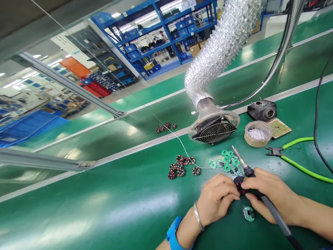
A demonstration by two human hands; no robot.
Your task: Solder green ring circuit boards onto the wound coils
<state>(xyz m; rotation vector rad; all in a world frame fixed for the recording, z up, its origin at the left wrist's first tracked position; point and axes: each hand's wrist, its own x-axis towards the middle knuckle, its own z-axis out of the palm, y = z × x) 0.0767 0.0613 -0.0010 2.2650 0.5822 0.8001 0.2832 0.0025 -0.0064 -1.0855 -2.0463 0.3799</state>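
My left hand pinches the left side of a small dark ring-shaped motor part with reddish windings inside. At its other side the fingers of my right hand touch it, while that hand also holds a soldering iron, its tip pointing up and away over the bench. Just below the hands lies a round green circuit board with a black component on it. Beyond the fingers is a pile of small green ring boards. To the left sits a group of copper-wound stators. Solder wire hangs down onto the bench.
A fume extractor hood with a silver duct stands over the back. At right are a tub of metal shavings, a black iron stand, a sponge tray, green-handled cutters and a black cable.
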